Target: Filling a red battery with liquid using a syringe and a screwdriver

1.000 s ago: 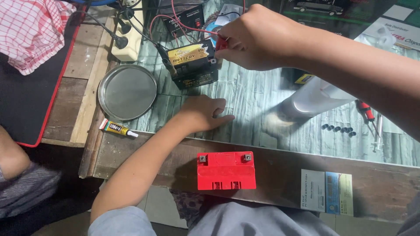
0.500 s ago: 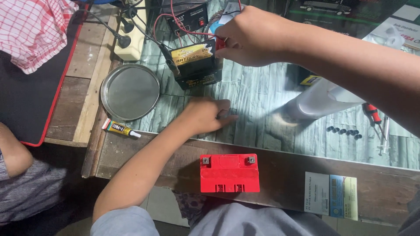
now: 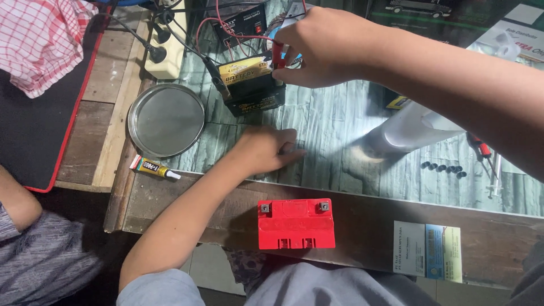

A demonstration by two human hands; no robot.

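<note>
Head view shows the right hand [image 3: 326, 51] closed around a red clip [image 3: 277, 56], pressing it at the far corner of a small black battery [image 3: 252, 85] that stands on the glass table [image 3: 340, 130], just right of a round metal tin [image 3: 166, 120]. A black clip [image 3: 218, 85] already sits on the battery's left end, with wires going back to a dark charger box [image 3: 243, 22]. The left hand [image 3: 266, 150] rests loosely curled on the glass, just in front of the battery, holding nothing. To do this well, I think the red clip should bite fully on the terminal, stay apart from the black one, and the free hand could steady the battery. A red battery [image 3: 296, 222] waits on the wooden edge, near a glue tube [image 3: 154, 168].
</note>
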